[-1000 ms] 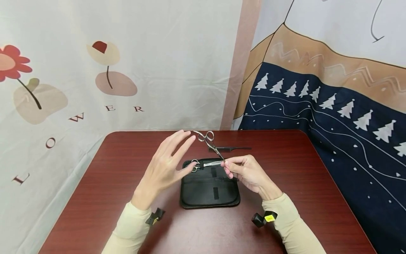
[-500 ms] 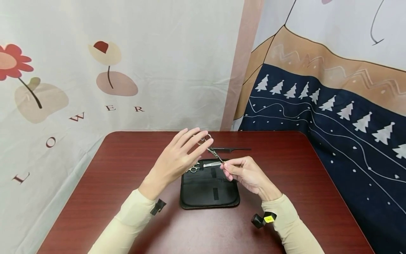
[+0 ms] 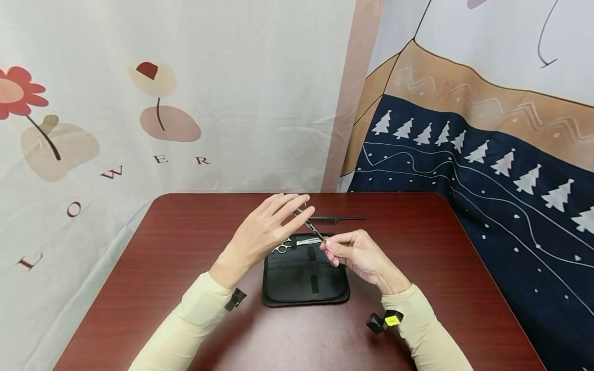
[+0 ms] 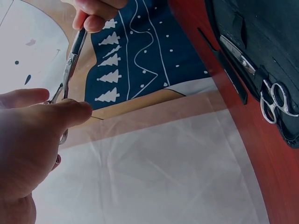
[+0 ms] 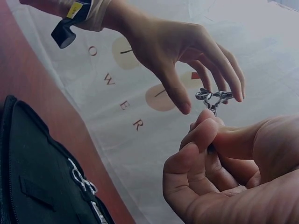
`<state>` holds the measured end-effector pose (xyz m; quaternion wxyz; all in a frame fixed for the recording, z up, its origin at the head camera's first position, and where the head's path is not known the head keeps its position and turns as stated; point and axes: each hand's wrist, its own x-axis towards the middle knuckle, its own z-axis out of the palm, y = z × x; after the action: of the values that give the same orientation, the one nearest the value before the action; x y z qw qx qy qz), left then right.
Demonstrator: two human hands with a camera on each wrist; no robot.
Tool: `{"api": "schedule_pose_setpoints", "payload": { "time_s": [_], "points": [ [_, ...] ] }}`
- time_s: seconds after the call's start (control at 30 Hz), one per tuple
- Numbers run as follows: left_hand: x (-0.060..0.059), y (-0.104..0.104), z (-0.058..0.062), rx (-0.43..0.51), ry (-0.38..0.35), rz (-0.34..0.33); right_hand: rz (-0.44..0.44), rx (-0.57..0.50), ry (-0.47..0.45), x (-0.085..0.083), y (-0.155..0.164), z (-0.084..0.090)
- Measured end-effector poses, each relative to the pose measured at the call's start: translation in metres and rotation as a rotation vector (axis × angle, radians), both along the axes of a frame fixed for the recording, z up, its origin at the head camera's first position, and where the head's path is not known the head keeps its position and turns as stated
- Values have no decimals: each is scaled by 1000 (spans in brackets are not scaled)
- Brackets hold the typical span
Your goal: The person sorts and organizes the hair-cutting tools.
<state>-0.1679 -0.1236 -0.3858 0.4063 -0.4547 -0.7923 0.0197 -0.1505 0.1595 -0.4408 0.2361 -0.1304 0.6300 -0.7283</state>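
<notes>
The right hand (image 3: 357,253) pinches the blade end of a slim pair of polished steel scissors (image 3: 310,224) between thumb and curled fingers, holding it in the air above the far edge of the case with its ring handles tilted up and away; the left hand (image 3: 264,234) has its fingers straight and spread, the tips at the ring handles (image 5: 214,97), though whether they touch the loops I cannot tell; the step in hand looks like a passing of the scissors from one hand to the other, and the next move would call for a finger threaded into a loop, or a firm pinch on the handles, before the right hand lets go, since smooth metal held by its thin end could slip; below lies an open black fabric case (image 3: 306,281), rectangular with rounded corners and a zip edge, soft and matt; a second pair of steel scissors (image 3: 297,243) sits strapped across its far end; beyond it a thin black tail comb (image 3: 339,218) lies flat on the dark red wood-grain surface (image 3: 153,268), glossy and smooth; printed cloth hangs behind.
</notes>
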Motion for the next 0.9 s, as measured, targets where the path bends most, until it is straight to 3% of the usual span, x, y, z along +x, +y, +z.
{"api": "schedule_pose_setpoints", "payload": {
  "time_s": [0.6,0.9],
  "points": [
    [0,-1,-2,34,45,-46,25,22,7,1,0,0],
    [0,-2,-3,35,53,-34,22,23,14,0,-2,2]
  ]
}}
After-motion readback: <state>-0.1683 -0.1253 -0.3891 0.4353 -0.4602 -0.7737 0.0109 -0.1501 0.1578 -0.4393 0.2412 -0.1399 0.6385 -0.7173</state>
